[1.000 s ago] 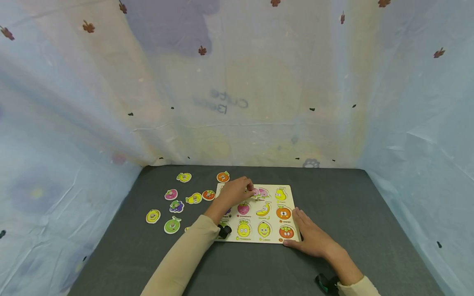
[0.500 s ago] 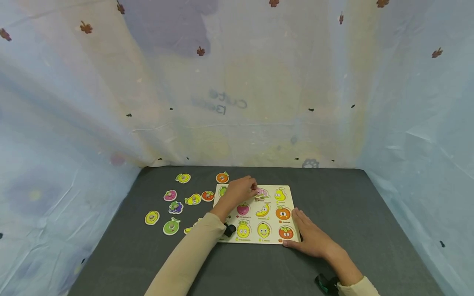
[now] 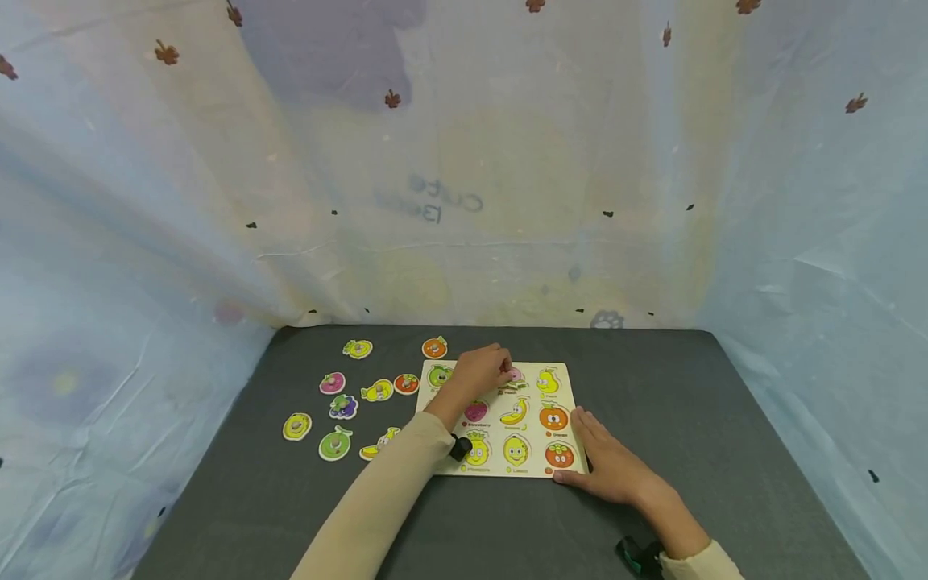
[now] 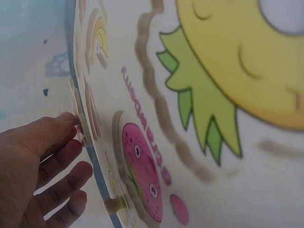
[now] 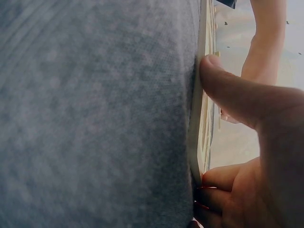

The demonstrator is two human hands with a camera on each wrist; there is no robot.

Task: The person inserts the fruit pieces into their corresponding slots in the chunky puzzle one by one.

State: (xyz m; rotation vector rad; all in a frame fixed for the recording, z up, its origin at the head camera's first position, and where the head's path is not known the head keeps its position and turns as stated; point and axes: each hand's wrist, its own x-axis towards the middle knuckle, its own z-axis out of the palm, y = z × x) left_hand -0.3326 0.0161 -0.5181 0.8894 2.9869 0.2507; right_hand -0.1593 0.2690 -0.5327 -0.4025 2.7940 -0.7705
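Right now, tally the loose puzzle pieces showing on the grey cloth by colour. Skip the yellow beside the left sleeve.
Yellow: 3 (pineapple piece, pear piece, lemon piece)
Orange to red: 2 (orange piece, tomato piece)
Purple: 1 (grape piece)
Green: 1 (round green piece)
Pink: 1 (round pink piece)
Total: 8

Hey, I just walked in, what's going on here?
A person is at a fruit puzzle board. The left hand pinches a thin piece at the board's far row; it doesn't look seated. The right hand touches the board's right edge. More fruit pieces lie loose on the dark table, left of the board.
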